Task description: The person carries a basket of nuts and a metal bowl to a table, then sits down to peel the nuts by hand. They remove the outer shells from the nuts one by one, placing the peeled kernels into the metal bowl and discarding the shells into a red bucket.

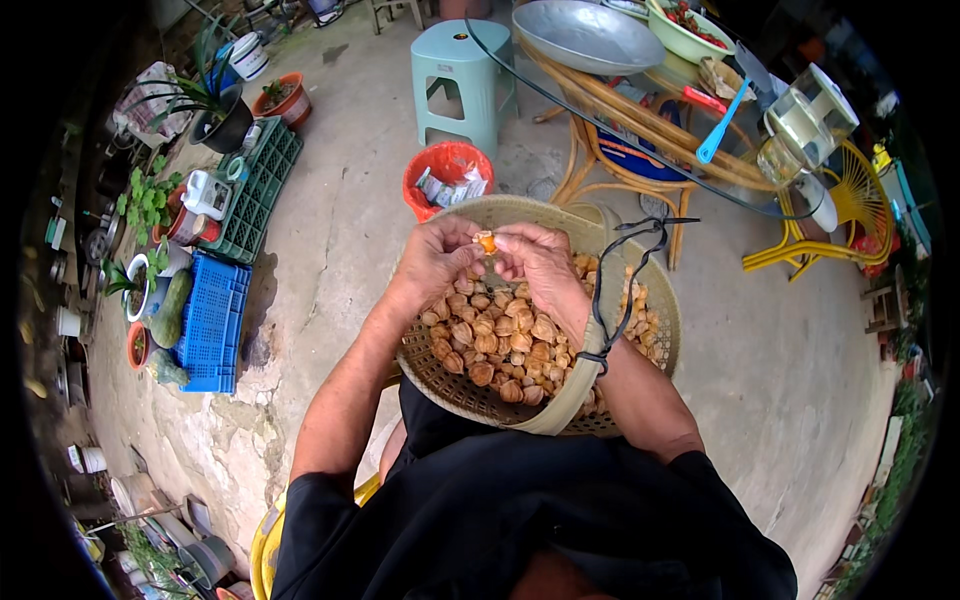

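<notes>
Between the fingertips of both hands is an orange physalis fruit (488, 244) with a piece of its papery husk open around it. My left hand (439, 259) pinches it from the left, and my right hand (544, 262) grips it from the right. Below them, a woven basket (664, 315) rests on my lap, holding many dry tan husked physalis (504, 326). The basket's broad handle (574, 394) arches over my right forearm, with a black cord (628, 319) knotted to it. Fingers partly cover the held fruit and the basket's far rim.
Beyond the basket stand a red plastic bin (420, 176) with wrappers inside and a pale green stool (461, 49). A glass-topped rattan table (600, 112) carries a metal wok (589, 37) and a blue-handled spatula (724, 120). Blue (214, 322) and green crates (259, 180) lie left.
</notes>
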A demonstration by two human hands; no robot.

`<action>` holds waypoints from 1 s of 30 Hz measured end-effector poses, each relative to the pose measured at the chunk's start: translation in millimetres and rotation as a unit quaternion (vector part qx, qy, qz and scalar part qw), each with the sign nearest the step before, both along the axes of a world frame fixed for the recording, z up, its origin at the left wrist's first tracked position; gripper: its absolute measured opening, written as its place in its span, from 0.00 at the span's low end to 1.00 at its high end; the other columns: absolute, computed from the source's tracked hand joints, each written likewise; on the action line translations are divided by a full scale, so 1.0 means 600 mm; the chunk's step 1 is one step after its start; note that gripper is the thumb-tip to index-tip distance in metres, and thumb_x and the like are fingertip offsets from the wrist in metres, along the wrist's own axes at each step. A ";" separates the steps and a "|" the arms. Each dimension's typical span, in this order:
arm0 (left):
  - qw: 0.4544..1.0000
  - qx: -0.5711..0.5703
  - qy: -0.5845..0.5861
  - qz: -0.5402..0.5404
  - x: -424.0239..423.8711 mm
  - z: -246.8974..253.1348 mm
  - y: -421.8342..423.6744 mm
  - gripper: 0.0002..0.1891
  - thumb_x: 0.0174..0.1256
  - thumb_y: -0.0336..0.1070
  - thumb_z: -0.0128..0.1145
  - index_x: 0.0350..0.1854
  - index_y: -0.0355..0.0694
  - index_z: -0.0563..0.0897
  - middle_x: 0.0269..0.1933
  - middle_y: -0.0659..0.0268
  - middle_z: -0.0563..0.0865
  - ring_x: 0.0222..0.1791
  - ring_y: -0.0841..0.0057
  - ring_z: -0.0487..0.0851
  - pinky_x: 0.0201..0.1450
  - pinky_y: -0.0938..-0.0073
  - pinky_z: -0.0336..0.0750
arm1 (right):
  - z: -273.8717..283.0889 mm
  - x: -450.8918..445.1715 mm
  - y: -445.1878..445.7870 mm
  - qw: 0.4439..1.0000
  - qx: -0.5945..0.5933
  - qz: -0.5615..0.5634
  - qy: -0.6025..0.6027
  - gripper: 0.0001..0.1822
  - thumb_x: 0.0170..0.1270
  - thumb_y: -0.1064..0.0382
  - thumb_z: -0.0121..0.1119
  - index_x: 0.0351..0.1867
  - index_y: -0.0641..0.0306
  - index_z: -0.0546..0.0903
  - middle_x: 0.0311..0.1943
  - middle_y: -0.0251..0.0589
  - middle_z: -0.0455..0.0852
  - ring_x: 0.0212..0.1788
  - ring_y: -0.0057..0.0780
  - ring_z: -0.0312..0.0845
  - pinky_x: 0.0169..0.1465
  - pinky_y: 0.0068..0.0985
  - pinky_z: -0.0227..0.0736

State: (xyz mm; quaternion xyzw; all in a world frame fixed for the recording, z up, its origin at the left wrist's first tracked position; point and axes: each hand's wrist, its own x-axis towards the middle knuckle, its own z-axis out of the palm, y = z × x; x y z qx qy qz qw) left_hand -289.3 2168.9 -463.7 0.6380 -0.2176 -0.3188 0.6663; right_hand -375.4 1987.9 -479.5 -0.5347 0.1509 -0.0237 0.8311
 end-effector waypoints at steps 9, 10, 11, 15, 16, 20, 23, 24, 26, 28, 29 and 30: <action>0.997 -0.062 0.038 -0.010 0.003 0.005 0.007 0.09 0.73 0.24 0.61 0.53 0.31 0.83 0.40 0.62 0.91 0.36 0.77 0.89 0.35 0.79 0.83 | -0.002 -0.004 -0.005 0.998 0.057 0.005 -0.013 0.07 0.73 0.67 0.64 0.46 0.68 0.87 0.33 0.37 0.89 0.30 0.20 0.85 0.30 0.18 0.80; 0.997 -0.064 0.038 -0.009 0.004 0.005 0.007 0.09 0.73 0.24 0.61 0.52 0.31 0.83 0.40 0.62 0.91 0.36 0.77 0.89 0.35 0.79 0.83 | -0.002 -0.003 -0.004 0.998 0.059 0.007 -0.014 0.07 0.73 0.67 0.63 0.46 0.69 0.87 0.33 0.37 0.89 0.30 0.20 0.85 0.30 0.18 0.80; 0.997 -0.067 0.037 -0.016 0.003 0.004 0.007 0.09 0.73 0.24 0.62 0.52 0.31 0.83 0.40 0.62 0.91 0.35 0.77 0.89 0.36 0.79 0.83 | -0.001 -0.003 -0.004 0.998 0.061 0.008 -0.015 0.07 0.73 0.67 0.63 0.45 0.69 0.87 0.33 0.37 0.89 0.30 0.21 0.85 0.30 0.18 0.80; 0.997 -0.066 0.025 -0.025 0.003 -0.001 0.007 0.09 0.72 0.23 0.63 0.51 0.32 0.83 0.40 0.62 0.91 0.35 0.78 0.89 0.36 0.78 0.83 | 0.004 -0.005 0.000 0.997 0.073 0.025 0.005 0.07 0.74 0.67 0.61 0.44 0.71 0.84 0.31 0.39 0.87 0.27 0.22 0.84 0.27 0.20 0.79; 0.998 -0.061 0.021 -0.025 0.004 -0.002 0.007 0.09 0.71 0.23 0.63 0.51 0.32 0.83 0.40 0.62 0.91 0.35 0.78 0.88 0.37 0.78 0.83 | 0.005 -0.005 0.002 0.996 0.081 0.025 0.015 0.06 0.74 0.68 0.61 0.43 0.71 0.84 0.31 0.39 0.86 0.26 0.22 0.83 0.26 0.20 0.79; 0.997 -0.067 0.010 -0.039 0.004 -0.004 0.009 0.09 0.70 0.22 0.63 0.50 0.32 0.83 0.40 0.63 0.91 0.34 0.79 0.88 0.37 0.78 0.83 | 0.012 -0.008 0.008 0.992 0.121 0.026 0.025 0.05 0.73 0.70 0.59 0.42 0.71 0.82 0.28 0.39 0.84 0.21 0.23 0.79 0.22 0.24 0.76; 0.997 -0.060 0.012 -0.037 0.001 -0.002 0.008 0.10 0.70 0.21 0.63 0.51 0.32 0.83 0.40 0.63 0.90 0.34 0.79 0.87 0.37 0.78 0.83 | 0.015 -0.010 0.010 0.991 0.128 0.024 0.039 0.05 0.73 0.70 0.58 0.41 0.72 0.82 0.26 0.39 0.82 0.20 0.23 0.77 0.21 0.25 0.74; 0.998 -0.059 0.014 -0.034 -0.001 0.000 0.008 0.10 0.70 0.21 0.63 0.51 0.32 0.83 0.40 0.63 0.90 0.33 0.79 0.87 0.37 0.78 0.83 | 0.016 -0.010 0.010 0.991 0.128 0.024 0.040 0.05 0.73 0.70 0.58 0.41 0.72 0.82 0.26 0.39 0.82 0.20 0.23 0.76 0.21 0.25 0.74; 0.998 -0.057 0.021 -0.034 -0.003 0.002 0.006 0.11 0.70 0.20 0.63 0.52 0.32 0.83 0.41 0.63 0.90 0.33 0.80 0.87 0.37 0.78 0.83 | 0.017 -0.010 0.010 0.991 0.128 0.029 0.036 0.05 0.72 0.70 0.59 0.41 0.72 0.82 0.26 0.39 0.81 0.19 0.23 0.76 0.20 0.25 0.73; 0.997 -0.057 0.029 -0.041 -0.004 0.004 0.005 0.11 0.69 0.20 0.63 0.52 0.32 0.83 0.41 0.63 0.90 0.32 0.80 0.86 0.36 0.78 0.83 | 0.018 -0.011 0.010 0.991 0.122 0.027 0.048 0.05 0.72 0.70 0.59 0.40 0.72 0.82 0.26 0.39 0.81 0.19 0.23 0.76 0.20 0.24 0.73; 0.997 -0.055 0.029 -0.043 -0.004 0.004 0.005 0.11 0.69 0.20 0.63 0.52 0.32 0.83 0.41 0.62 0.90 0.33 0.80 0.87 0.36 0.78 0.83 | 0.018 -0.011 0.010 0.991 0.120 0.029 0.050 0.06 0.72 0.70 0.59 0.40 0.72 0.82 0.26 0.39 0.81 0.19 0.23 0.75 0.20 0.24 0.72; 0.997 -0.053 0.030 -0.044 -0.004 0.004 0.005 0.11 0.70 0.21 0.63 0.52 0.32 0.83 0.41 0.62 0.90 0.33 0.80 0.87 0.36 0.78 0.83 | 0.018 -0.011 0.010 0.992 0.113 0.026 0.051 0.06 0.72 0.70 0.59 0.40 0.72 0.82 0.26 0.39 0.82 0.19 0.22 0.76 0.20 0.24 0.73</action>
